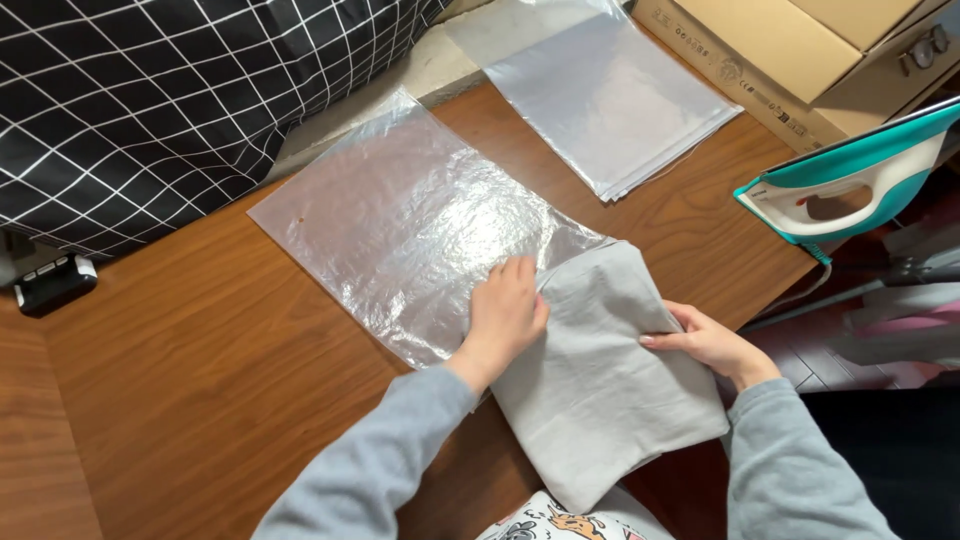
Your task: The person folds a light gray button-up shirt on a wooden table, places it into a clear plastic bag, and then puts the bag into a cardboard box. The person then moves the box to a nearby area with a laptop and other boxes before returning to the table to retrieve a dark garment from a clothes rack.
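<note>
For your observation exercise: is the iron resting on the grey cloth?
No, the iron stands at the table's right edge, apart from the grey cloth.

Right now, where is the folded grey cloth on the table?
In the head view the folded grey cloth lies at the table's near right edge, between the left hand and right hand, its far end at the clear plastic bag.

The folded grey cloth (pixel 600 390) lies flat on my bench (pixel 200 360), its far end tucked just inside the open mouth of a clear, crinkled plastic bag (pixel 400 220). The bag lies flat and aslant, stretching away to my upper left.
</note>
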